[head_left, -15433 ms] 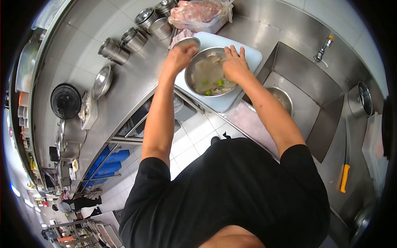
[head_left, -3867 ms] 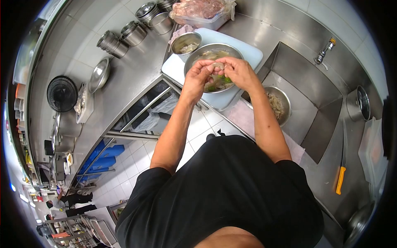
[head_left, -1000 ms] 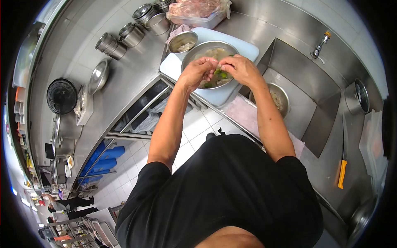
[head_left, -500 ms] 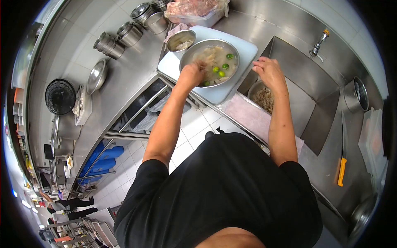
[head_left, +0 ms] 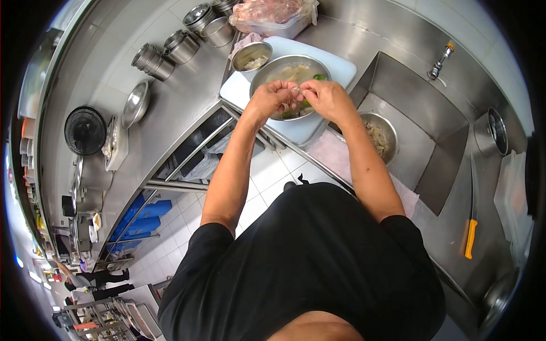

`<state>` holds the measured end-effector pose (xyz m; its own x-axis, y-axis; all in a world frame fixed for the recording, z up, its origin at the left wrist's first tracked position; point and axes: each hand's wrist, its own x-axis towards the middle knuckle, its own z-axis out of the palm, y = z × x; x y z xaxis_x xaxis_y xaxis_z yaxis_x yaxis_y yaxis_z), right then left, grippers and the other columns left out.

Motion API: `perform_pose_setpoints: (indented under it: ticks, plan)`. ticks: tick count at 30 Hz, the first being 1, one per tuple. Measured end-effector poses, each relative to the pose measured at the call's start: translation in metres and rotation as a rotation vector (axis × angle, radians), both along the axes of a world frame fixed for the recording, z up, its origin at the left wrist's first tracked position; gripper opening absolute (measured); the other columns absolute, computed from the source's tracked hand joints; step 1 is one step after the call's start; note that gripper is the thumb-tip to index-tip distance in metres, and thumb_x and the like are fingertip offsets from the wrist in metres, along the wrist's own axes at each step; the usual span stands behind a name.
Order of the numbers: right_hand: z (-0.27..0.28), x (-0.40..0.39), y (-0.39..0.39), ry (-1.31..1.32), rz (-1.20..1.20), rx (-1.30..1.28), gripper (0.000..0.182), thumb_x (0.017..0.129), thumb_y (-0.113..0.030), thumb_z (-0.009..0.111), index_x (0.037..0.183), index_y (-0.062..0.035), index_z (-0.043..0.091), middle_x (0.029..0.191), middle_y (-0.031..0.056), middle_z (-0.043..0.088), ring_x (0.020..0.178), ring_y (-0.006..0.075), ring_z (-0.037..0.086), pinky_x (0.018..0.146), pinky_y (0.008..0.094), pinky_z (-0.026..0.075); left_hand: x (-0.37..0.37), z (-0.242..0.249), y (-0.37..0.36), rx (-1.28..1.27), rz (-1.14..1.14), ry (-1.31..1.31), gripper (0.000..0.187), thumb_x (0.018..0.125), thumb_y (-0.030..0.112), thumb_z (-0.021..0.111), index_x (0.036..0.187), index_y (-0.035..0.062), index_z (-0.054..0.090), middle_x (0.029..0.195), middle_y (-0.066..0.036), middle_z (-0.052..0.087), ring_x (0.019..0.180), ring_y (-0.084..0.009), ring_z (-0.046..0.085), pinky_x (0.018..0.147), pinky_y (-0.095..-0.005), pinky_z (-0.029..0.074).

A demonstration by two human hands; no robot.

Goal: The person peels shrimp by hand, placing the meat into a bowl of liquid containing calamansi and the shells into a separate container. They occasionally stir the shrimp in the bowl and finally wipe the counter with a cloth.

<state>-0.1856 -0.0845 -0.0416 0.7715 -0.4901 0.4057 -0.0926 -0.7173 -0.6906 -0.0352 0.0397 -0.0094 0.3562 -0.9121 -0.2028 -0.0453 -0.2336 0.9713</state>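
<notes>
Both hands meet over a large steel bowl (head_left: pixel 254 80) of cloudy water holding pale pieces and green limes (head_left: pixel 319 77). My left hand (head_left: pixel 272 100) pinches a small pale piece of food (head_left: pixel 296 91) with its fingertips. On the other side, my right hand (head_left: pixel 329 101) has its fingers closed on the same piece. Its exact kind is too small to make out. The bowl stands on a white cutting board (head_left: pixel 343 61). A smaller steel bowl (head_left: pixel 241 61) with pale pieces sits beside it. Brownish scraps (head_left: pixel 376 138) lie in a steel bowl (head_left: pixel 393 136) in the sink.
The sink (head_left: pixel 443 153) is to the right, with a tap (head_left: pixel 437 67) behind. A yellow-handled knife (head_left: pixel 471 238) lies on the right counter. A pink cloth (head_left: pixel 330 152) covers the sink's front edge. Bagged meat (head_left: pixel 267 12) stands at the back. Two people (head_left: pixel 96 281) are far left.
My right hand has come left from above the sink to meet my left hand. My left hand has risen from the water with a small pale piece, which both hands now grip.
</notes>
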Motion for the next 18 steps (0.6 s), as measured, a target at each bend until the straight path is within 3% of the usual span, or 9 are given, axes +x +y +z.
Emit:
perform_pose_setpoints:
  ticks: [4,7,10,13,16,18]
  plan:
    - [0.002,-0.001,-0.003,0.008,0.068,0.03,0.022,0.09,-0.016,0.057,0.104,-0.0015,0.067,0.087,0.0141,0.071,0.079,0.0271,0.068,0.073,0.0362,0.052,0.005,-0.002,0.002,-0.005,-0.01,0.034,0.023,0.09,0.013,0.064,0.11,0.0025,0.061,0.092,-0.003,0.071,0.074,-0.0077,0.062,0.059,-0.0184,0.04]
    - [-0.002,-0.003,-0.008,-0.004,0.149,0.274,0.023,0.092,-0.015,0.054,0.106,-0.0007,0.064,0.084,0.0111,0.07,0.076,0.0206,0.066,0.072,0.0332,0.051,0.004,-0.002,0.002,-0.021,-0.012,0.06,0.024,0.091,0.015,0.064,0.111,0.0025,0.06,0.094,-0.004,0.07,0.076,-0.0079,0.063,0.06,-0.0186,0.042]
    - [-0.003,-0.006,-0.012,0.007,0.145,0.264,0.022,0.093,-0.015,0.051,0.106,-0.0007,0.062,0.081,0.0087,0.068,0.076,0.0157,0.063,0.071,0.0311,0.05,0.001,0.0,0.001,-0.04,-0.019,0.081,0.025,0.092,0.017,0.065,0.112,0.0029,0.06,0.095,-0.004,0.07,0.078,-0.0083,0.063,0.062,-0.0193,0.044]
    - [-0.002,-0.009,-0.017,0.033,0.107,0.303,0.022,0.094,-0.017,0.05,0.106,-0.0011,0.061,0.081,0.0082,0.067,0.076,0.0154,0.063,0.072,0.031,0.05,0.004,-0.004,-0.001,-0.082,-0.019,0.095,0.026,0.092,0.018,0.066,0.113,0.0036,0.059,0.097,-0.005,0.07,0.08,-0.0089,0.063,0.064,-0.0201,0.045]
    - [0.005,-0.018,-0.018,0.038,0.041,0.363,0.023,0.091,-0.017,0.049,0.101,-0.0022,0.064,0.081,0.0143,0.069,0.077,0.0267,0.068,0.074,0.037,0.052,0.006,-0.007,-0.001,-0.127,0.017,0.114,0.026,0.092,0.016,0.065,0.115,0.0038,0.058,0.097,-0.006,0.069,0.081,-0.0096,0.063,0.065,-0.0206,0.045]
    - [0.005,-0.017,-0.019,0.018,0.065,0.313,0.023,0.091,-0.017,0.05,0.1,-0.0022,0.064,0.08,0.0148,0.069,0.077,0.026,0.068,0.074,0.0365,0.052,0.007,-0.007,-0.001,-0.119,0.028,0.096,0.025,0.093,0.014,0.064,0.115,0.0035,0.058,0.098,-0.006,0.069,0.081,-0.01,0.063,0.065,-0.0209,0.046]
